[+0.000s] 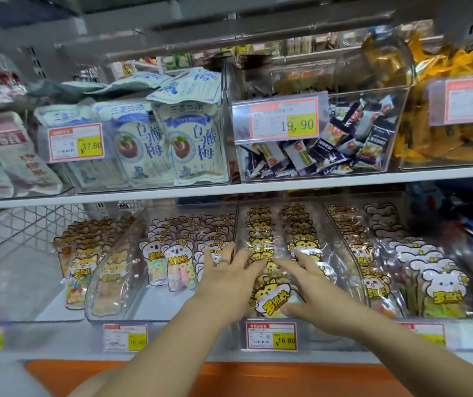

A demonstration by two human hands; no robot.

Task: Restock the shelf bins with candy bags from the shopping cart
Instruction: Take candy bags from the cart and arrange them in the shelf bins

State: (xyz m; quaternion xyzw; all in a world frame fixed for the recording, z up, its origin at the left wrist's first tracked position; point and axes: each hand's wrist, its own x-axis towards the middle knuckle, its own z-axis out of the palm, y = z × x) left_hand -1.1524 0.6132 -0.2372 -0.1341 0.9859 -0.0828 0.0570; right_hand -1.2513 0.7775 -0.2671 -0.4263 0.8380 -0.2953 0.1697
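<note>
Two bare hands are reached into a clear, hard-plastic shelf bin (341, 253) on the lower shelf, where glossy, cat-shaped yellow candy bags (269, 299) are stood upright in two rows. The left hand (226, 273), on which a plain ring is worn, is laid on the bags with fingers spread, its grip open. The right hand (306, 277) is likewise splayed, grip open, its thumb seemingly pressed against the front bag's lower edge. Koala-shaped bags (176, 267) of pastel ring candy are held in the bin just to the left. A red-bordered price label (271, 335) is fixed to the bin's front.
</note>
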